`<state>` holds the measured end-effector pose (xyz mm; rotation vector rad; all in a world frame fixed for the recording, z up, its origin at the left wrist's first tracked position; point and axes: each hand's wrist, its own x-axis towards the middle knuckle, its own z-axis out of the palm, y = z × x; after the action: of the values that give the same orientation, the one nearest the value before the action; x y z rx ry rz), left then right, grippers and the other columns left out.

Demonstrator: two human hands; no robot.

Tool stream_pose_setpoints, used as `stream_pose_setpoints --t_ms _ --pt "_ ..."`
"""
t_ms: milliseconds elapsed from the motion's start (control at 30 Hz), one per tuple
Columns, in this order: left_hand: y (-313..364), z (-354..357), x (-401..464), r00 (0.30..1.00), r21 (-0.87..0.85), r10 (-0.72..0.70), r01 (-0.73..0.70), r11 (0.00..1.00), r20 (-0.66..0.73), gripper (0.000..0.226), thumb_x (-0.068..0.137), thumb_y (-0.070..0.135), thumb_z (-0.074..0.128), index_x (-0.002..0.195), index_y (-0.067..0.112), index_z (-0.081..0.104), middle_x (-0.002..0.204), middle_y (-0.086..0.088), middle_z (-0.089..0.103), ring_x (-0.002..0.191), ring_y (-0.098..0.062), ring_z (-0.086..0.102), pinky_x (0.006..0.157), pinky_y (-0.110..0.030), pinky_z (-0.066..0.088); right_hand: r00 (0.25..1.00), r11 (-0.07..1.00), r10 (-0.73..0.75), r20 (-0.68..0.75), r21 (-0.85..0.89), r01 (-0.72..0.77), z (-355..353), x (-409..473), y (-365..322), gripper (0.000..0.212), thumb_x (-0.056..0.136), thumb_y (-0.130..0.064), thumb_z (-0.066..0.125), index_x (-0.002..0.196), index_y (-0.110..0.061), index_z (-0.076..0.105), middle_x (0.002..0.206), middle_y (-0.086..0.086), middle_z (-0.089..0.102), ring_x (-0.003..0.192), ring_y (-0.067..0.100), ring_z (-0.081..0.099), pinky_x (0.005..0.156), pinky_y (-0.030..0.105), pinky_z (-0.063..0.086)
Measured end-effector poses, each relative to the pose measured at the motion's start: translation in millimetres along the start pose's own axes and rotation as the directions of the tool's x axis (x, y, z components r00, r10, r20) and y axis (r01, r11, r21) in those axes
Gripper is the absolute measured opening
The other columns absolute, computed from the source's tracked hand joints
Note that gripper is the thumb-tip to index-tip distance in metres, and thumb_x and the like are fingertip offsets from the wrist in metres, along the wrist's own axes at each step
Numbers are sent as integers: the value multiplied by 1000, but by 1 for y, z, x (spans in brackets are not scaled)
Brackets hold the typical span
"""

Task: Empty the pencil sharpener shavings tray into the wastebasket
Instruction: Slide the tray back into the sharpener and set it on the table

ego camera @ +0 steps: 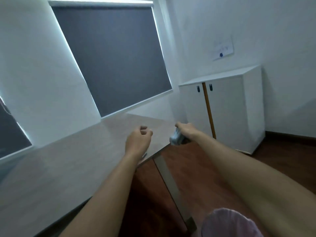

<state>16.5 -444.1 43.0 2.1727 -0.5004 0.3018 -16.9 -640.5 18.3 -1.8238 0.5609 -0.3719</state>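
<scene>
Straight ahead in the head view, the left hand point(138, 140) hovers over the near right part of the grey desk point(68, 161), fingers loosely curled and holding nothing; the right hand point(185, 130) reaches out past the desk's right edge, closed around a small blurred grey object point(176, 138) that may be the sharpener or its tray, though I cannot tell which; the two hands are apart; below, at the near right, a wastebasket lined with a pale bag point(229, 223) sits on the dark wooden floor point(188, 156); a white cabinet point(229, 110) stands at the far right against the wall; a dark roller blind point(111, 57) covers the far window.
</scene>
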Motion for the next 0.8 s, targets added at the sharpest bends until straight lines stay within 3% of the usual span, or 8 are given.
stream_pose_setpoints --t_ms 67,133,267,333,433,567,667,800 --pt "-15 -17 8 995 81 -12 20 996 -98 47 79 43 59 121 21 59 117 -2 68 109 -26 62 88 -34 46 1000 998 -21 -8 52 21 18 1 -12 42 93 -34 49 116 -4 67 131 22 62 119 35 58 98 36 44" --pt "-32 -24 15 986 109 -37 55 993 -160 59 78 45 64 128 17 54 131 -6 61 118 -28 58 92 -35 42 1000 987 -5 -3 159 5 35 4 -16 37 87 -35 59 108 -6 68 123 21 67 107 37 66 93 44 54" --pt "-66 -16 26 979 82 -126 141 987 -162 84 72 52 72 139 12 40 142 -15 49 126 -33 51 98 -37 41 999 935 46 6 351 -45 64 10 -14 40 78 -34 70 101 -1 68 108 22 71 84 39 73 68 48 62" --pt "-78 -6 32 974 25 -182 186 982 -135 90 69 51 75 141 12 36 143 -18 47 127 -34 49 99 -38 40 999 933 46 -15 357 -38 76 15 -9 50 78 -38 70 103 5 69 109 23 71 90 40 72 75 50 61" --pt "-88 11 39 969 -27 -212 211 977 -125 84 70 45 78 136 8 41 135 -20 53 122 -35 52 97 -38 42 999 939 44 -25 343 -33 86 27 -2 54 78 -41 69 103 7 69 107 24 70 94 39 70 82 52 59" --pt "-98 22 45 963 -40 -213 209 977 -165 68 74 37 76 128 7 47 125 -20 60 114 -37 57 90 -36 43 998 926 59 -12 375 -50 95 40 4 36 79 -38 72 77 -2 66 92 20 70 64 29 70 68 52 62" --pt "-103 22 49 952 -101 -252 237 966 -173 62 79 36 71 129 9 48 126 -18 61 115 -36 57 89 -34 42 998 905 66 15 420 -66 102 43 4 33 79 -36 73 72 -6 62 96 24 70 77 36 72 73 54 61" --pt "-106 11 48 908 -308 -382 319 896 -171 45 87 43 55 121 13 53 121 -14 64 110 -33 59 90 -34 44 993 843 74 90 526 -111 113 39 -2 35 84 -33 70 92 1 64 106 26 68 90 38 71 77 49 61"
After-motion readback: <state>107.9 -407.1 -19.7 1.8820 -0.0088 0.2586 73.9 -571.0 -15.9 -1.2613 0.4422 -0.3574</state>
